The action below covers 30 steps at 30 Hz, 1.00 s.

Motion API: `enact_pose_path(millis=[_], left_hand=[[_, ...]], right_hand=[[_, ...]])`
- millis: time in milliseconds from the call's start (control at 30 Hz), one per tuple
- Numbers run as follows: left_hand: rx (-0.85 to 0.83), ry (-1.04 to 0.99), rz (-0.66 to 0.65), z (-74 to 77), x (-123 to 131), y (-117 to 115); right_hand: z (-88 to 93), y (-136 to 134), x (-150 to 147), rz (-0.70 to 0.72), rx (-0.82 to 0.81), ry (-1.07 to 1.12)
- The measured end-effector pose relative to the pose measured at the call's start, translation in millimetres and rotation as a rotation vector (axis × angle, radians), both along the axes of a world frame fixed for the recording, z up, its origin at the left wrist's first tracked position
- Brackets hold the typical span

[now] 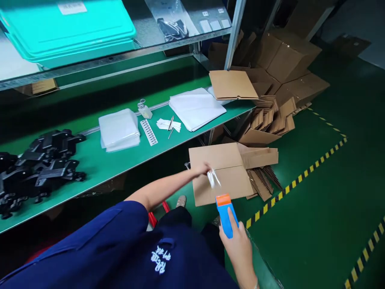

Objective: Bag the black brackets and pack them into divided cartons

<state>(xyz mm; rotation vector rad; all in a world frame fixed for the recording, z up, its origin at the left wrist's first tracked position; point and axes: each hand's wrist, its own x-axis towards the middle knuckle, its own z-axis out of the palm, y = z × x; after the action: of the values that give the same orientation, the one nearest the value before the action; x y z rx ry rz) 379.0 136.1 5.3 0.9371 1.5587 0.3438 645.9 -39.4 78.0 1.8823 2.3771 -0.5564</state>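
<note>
My right hand is wrapped round a blue handheld tool with an orange end, which points up toward my left hand. Over a flat cardboard box, my left hand is closed on a thin white strip. The strip is blurred and hangs down toward the orange end; whether the two touch, I cannot tell. The box's top flaps meet at a seam.
A green workbench carries black plastic parts, stacked clear bags, a small bottle, tweezers and white sheets. Folded cardboard stands at the right, beside yellow-black floor tape. Above is a shelf with a turquoise bin.
</note>
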Motion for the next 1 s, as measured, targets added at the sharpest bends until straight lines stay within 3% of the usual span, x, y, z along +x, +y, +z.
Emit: enact_pose_path(millis=[67, 133, 233, 333, 500, 667, 800, 900, 1000], left_hand=[[0.003, 0.126, 0.068, -10.0, -79.3, 26.9], [-0.012, 0.218, 0.09, -23.9, -140.2, 51.5], [-0.025, 0.311, 0.055, -48.3, -181.0, 77.2], [-0.021, 0.366, -0.011, -70.0, -180.1, 90.4], [-0.012, 0.401, -0.116, -92.4, -170.9, 103.0], [-0.004, 0.45, -0.21, -94.6, -174.8, 119.6], [0.049, 0.514, -0.28, -87.6, -161.4, 121.9], [0.075, 0.564, -0.361, -85.7, -143.7, 110.9], [0.08, 0.631, -0.44, -88.9, -133.7, 99.8]], right_hand=[[-2.1, -12.4, -34.9, -0.029, -0.076, 0.046], [-6.2, -17.0, -69.2, -0.048, -0.148, 0.094], [-7.3, -7.1, -116.5, -0.068, -0.192, 0.075], [0.8, 11.4, -148.8, -0.088, -0.173, 0.027], [20.0, 32.0, -171.2, -0.133, -0.155, 0.024], [30.9, 43.2, -179.7, -0.178, -0.132, 0.035], [31.6, 51.4, -185.0, -0.182, -0.147, 0.016], [27.5, 41.4, -181.5, -0.152, -0.178, -0.052], [24.1, -3.5, -155.2, -0.111, -0.274, -0.114]])
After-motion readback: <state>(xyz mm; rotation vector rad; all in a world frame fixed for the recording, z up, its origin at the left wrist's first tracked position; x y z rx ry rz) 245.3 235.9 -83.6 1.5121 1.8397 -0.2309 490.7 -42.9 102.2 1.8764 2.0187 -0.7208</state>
